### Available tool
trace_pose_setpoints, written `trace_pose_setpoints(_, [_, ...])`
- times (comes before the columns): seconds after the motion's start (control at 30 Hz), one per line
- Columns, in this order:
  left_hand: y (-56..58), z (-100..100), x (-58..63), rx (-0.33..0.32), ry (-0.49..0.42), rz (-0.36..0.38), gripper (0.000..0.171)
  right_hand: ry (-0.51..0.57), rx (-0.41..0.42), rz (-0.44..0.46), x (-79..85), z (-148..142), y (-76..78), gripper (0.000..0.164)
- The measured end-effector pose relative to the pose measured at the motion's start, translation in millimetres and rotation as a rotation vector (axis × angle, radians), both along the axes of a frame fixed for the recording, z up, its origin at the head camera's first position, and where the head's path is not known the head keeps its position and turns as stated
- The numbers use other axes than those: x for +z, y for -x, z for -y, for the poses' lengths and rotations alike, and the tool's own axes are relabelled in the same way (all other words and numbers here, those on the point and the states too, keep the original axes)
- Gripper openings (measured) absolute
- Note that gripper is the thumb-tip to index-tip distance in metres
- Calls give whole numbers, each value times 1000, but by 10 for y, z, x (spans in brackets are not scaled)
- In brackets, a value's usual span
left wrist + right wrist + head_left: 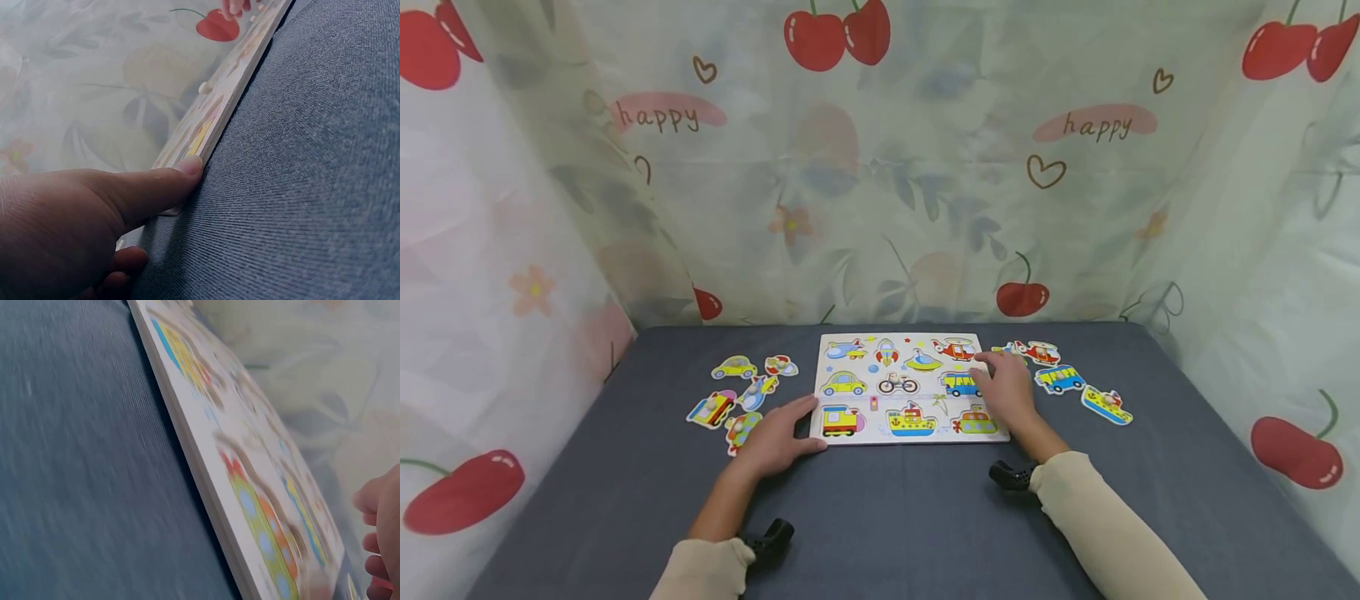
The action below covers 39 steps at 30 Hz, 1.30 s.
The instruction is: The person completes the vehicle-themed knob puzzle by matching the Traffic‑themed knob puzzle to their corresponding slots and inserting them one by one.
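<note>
A white puzzle board printed with vehicles lies flat on the dark cloth. My left hand holds its near left corner, the thumb pressing the front edge. A pale knob stands up from the board in the left wrist view. Above the right edge, near the printed bus, hovers my right hand, thumb and forefinger apart with nothing visible between them. It partly hides a yellow piece. Just beyond it lie a red helicopter piece and a blue-and-yellow bus piece.
A ship piece lies farther right. Left of the board are several loose pieces, among them a car, a rocket, a plane, a train and a submarine. Patterned curtain encloses the table's back and sides.
</note>
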<state>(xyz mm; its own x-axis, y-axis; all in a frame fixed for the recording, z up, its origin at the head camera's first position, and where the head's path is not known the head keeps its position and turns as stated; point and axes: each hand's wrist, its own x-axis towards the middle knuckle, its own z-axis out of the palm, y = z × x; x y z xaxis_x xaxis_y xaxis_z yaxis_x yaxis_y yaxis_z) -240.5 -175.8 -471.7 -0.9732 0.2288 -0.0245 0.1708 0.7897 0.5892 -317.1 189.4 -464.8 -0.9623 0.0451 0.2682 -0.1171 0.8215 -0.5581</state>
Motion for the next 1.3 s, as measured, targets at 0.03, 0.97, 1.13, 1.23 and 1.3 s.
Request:
trace_pose_setpoints(0.03, [2, 0, -3, 2, 0, 2, 74, 2, -7, 2, -6, -42, 5, 34])
trace_pose_setpoints(0.97, [18, 13, -25, 5, 7, 14, 76, -222, -168, -27, -160, -576, 341, 37])
trace_pose_setpoints(1.13, [25, 9, -22, -4, 9, 7, 75, -289, -163, -1, -172, -570, 354, 37])
trace_pose_setpoints(1.23, [20, 9, -16, -6, 6, 6, 74, -308, -162, 10, -173, -555, 362, 38])
trace_pose_setpoints(1.3, [17, 8, -12, -3, 4, 7, 74, -317, -164, 18, -171, -543, 373, 39])
